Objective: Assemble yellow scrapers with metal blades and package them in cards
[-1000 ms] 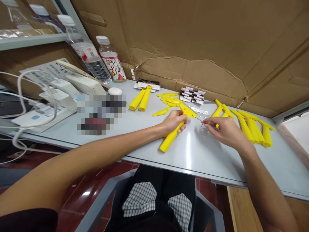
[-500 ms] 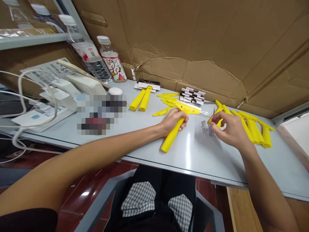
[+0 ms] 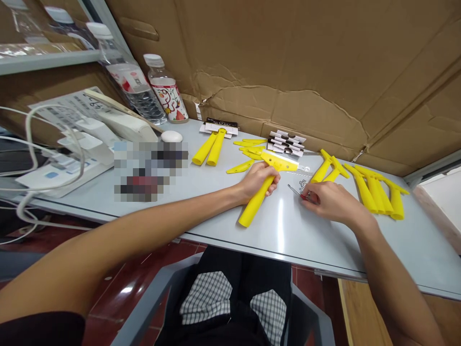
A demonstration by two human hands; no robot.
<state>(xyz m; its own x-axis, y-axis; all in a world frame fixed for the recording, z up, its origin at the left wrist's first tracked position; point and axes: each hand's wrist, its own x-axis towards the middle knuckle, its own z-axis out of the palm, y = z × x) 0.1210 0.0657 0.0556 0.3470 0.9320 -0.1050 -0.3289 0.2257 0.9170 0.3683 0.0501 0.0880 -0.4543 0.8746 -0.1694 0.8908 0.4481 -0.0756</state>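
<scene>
My left hand (image 3: 256,182) is closed round the handle of a yellow T-shaped scraper (image 3: 255,204), its metal blade edge pointing away and to the right. Screw heads show on its yellow head. Just right of it, my right hand (image 3: 333,199) has a small screwdriver (image 3: 294,190) between its fingers, tilted low with the shaft pointing left; most of its handle is hidden. By the shaft lies a little pile of silver screws (image 3: 303,184), partly covered by the hand. Flat yellow cover pieces (image 3: 240,166) lie beyond the left hand.
Yellow handles (image 3: 374,192) lie in a row at right, with more (image 3: 212,148) at back left. Stacked cards (image 3: 286,143) stand against the cardboard wall (image 3: 288,57). Bottles (image 3: 167,93), a white oval object (image 3: 172,137) and white cables (image 3: 29,125) are at left.
My right hand has turned and lowered to the left, bringing the screwdriver from upright to nearly flat beside the screws. My left hand and the scraper have stayed almost still.
</scene>
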